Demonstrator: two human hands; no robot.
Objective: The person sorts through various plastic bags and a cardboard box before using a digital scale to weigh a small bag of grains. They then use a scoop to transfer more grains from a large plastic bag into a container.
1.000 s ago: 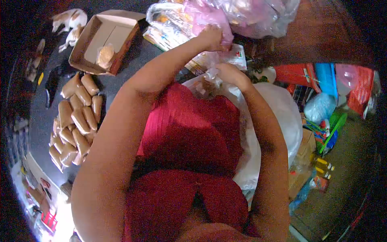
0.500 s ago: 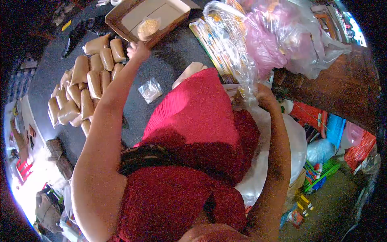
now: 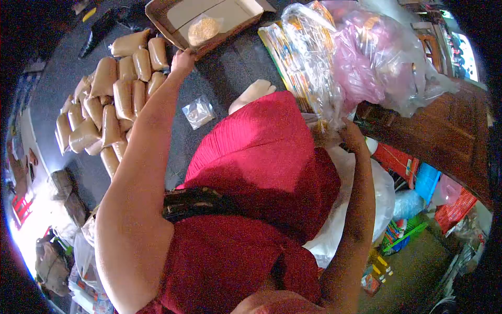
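left hand (image 3: 182, 60) stretched out at arm's length, fingers curled at the near edge of the cardboard box (image 3: 172, 15); whether it grips anything i cannot tell, the fingertips are turned away from view. one filled pouch (image 3: 203, 30) of pale grain lies inside the box, just beyond that hand. beside the left hand, toward the outer side, a heap of filled brown pouches (image 3: 112, 99) lies packed side by side on the dark floor (image 3: 219, 68). nearer the body than the left hand, a small clear bag (image 3: 198, 111) sits alone on the floor, flat and mostly empty.

right hand (image 3: 351, 135) is well apart from the left, closed on the neck of a clear plastic bag (image 3: 319, 123) at the person's knee; just above it a bundle of printed packets in clear wrap (image 3: 303, 57) and pink bags (image 3: 366, 63). a large white sack (image 3: 379, 183) bulges under the right forearm.

handling judgement: the pouches look soft, light and slumpy, thin film, likely slippery; best pinched at the twisted neck rather than squeezed at the belly, where the film could split.
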